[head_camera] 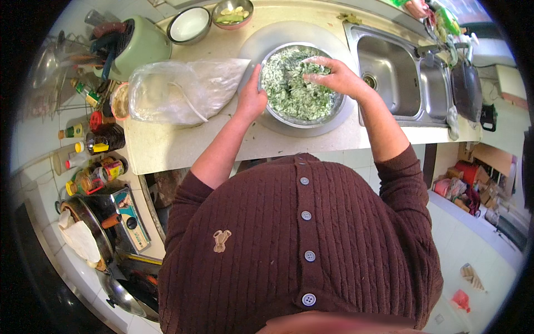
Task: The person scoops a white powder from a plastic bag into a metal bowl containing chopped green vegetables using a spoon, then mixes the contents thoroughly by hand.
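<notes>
A round metal bowl (271, 109) of chopped leafy greens (292, 89) coated in white powder stands on a larger round translucent lid or board (252, 46) on the counter. My left hand (252, 98) grips the bowl's left rim, thumb up along its side. Over the right part of the greens is my right hand (333, 77), its powdery fingers spread and touching the top of the mix; I see nothing held in it. A clear plastic bag (187, 89) of pale powder lies left of my left hand.
A double steel sink (388, 71) is set in the counter at right. Behind the bag stand a white-lined bowl (190, 26) and a small bowl of garlic cloves (232, 14). At left are a green knife holder (146, 48), several bottles (104, 137) and a gas stove (131, 221).
</notes>
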The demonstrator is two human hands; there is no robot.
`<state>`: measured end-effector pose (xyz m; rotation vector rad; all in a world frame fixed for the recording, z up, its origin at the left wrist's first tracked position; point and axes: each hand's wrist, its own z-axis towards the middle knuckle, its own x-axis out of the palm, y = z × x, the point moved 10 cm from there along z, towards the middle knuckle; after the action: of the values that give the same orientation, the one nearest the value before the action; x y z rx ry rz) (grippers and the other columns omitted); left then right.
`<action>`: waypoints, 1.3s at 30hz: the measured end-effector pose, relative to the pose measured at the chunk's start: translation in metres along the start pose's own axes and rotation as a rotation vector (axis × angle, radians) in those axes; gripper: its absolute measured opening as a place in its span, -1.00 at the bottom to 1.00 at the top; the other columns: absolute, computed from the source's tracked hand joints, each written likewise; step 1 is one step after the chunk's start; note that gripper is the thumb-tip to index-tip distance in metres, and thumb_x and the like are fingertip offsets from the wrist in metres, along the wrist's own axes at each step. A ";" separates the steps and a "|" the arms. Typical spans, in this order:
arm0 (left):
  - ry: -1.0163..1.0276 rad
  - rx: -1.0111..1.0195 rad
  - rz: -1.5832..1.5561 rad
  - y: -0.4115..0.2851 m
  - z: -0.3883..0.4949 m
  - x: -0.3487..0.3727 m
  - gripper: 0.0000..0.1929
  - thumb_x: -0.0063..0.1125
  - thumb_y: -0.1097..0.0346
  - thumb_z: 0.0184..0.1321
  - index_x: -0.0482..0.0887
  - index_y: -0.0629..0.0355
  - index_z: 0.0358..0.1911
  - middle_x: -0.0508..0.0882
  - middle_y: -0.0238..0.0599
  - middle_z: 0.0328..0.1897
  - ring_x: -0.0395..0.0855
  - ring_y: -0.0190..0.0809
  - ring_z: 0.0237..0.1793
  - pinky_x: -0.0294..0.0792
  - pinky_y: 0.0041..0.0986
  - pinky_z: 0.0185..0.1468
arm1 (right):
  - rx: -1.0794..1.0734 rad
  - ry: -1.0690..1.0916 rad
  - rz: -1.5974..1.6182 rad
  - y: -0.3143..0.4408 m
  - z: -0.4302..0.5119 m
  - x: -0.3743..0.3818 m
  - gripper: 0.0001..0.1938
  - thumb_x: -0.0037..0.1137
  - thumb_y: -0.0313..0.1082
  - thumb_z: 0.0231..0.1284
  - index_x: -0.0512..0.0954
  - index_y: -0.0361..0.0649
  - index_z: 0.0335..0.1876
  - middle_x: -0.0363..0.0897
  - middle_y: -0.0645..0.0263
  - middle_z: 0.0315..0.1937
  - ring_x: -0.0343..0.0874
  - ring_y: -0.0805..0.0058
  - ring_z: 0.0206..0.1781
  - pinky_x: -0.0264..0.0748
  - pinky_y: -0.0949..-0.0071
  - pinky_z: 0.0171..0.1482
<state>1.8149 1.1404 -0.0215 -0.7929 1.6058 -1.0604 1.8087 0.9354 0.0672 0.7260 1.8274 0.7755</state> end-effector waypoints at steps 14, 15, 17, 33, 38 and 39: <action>0.022 -0.011 -0.035 0.000 0.000 0.001 -0.26 -0.06 0.54 0.07 0.18 0.07 0.43 0.48 0.18 0.27 0.51 0.11 0.22 0.32 -0.26 0.25 | 0.007 0.079 -0.901 0.002 -0.032 0.074 -0.13 0.44 -0.29 -0.19 0.28 0.25 0.39 0.12 -0.10 0.38 0.45 -0.04 0.14 0.57 0.20 0.10; 0.026 -0.018 -0.061 0.001 0.001 0.001 -0.26 -0.06 0.54 0.07 0.18 0.07 0.43 0.48 0.18 0.28 0.51 0.11 0.22 0.32 -0.26 0.26 | 0.006 0.021 -0.921 -0.001 -0.029 0.078 -0.13 0.44 -0.30 -0.20 0.29 0.25 0.38 0.14 -0.09 0.37 0.45 -0.04 0.13 0.57 0.20 0.09; 0.031 -0.048 -0.093 0.004 0.001 0.002 -0.27 -0.06 0.54 0.07 0.19 0.07 0.43 0.48 0.18 0.28 0.51 0.11 0.23 0.31 -0.26 0.27 | -0.024 -0.059 -0.896 -0.007 -0.020 0.085 -0.14 0.43 -0.34 -0.23 0.31 0.25 0.36 0.18 -0.08 0.33 0.44 -0.03 0.12 0.58 0.20 0.06; 0.011 -0.016 -0.036 0.001 0.002 0.002 -0.25 -0.07 0.54 0.06 0.16 0.06 0.44 0.46 0.19 0.29 0.45 0.13 0.28 0.28 -0.26 0.31 | -0.061 0.012 -0.027 -0.013 -0.003 0.006 -0.35 0.27 -0.57 -0.06 0.42 -0.06 0.28 0.60 0.27 0.00 0.51 0.46 0.07 0.42 0.47 0.19; 0.024 -0.029 -0.061 0.007 0.004 0.003 -0.26 -0.08 0.54 0.06 0.16 0.10 0.44 0.47 0.19 0.29 0.44 0.12 0.29 0.27 -0.27 0.31 | 0.049 0.029 0.050 -0.006 -0.007 -0.002 -0.47 0.24 -0.46 0.09 0.46 -0.11 0.26 0.64 0.19 -0.08 0.56 0.49 -0.06 0.48 0.47 0.10; 0.035 -0.055 -0.063 0.010 0.003 0.004 -0.26 -0.08 0.54 0.06 0.16 0.11 0.44 0.47 0.19 0.28 0.45 0.12 0.29 0.27 -0.28 0.31 | 0.082 0.033 0.045 -0.006 -0.008 -0.003 -0.49 0.26 -0.41 0.10 0.48 -0.12 0.24 0.64 0.14 -0.09 0.57 0.46 -0.06 0.50 0.44 0.10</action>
<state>1.8170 1.1398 -0.0324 -0.8709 1.6555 -1.0838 1.8012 0.9278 0.0667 0.8142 1.8872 0.7485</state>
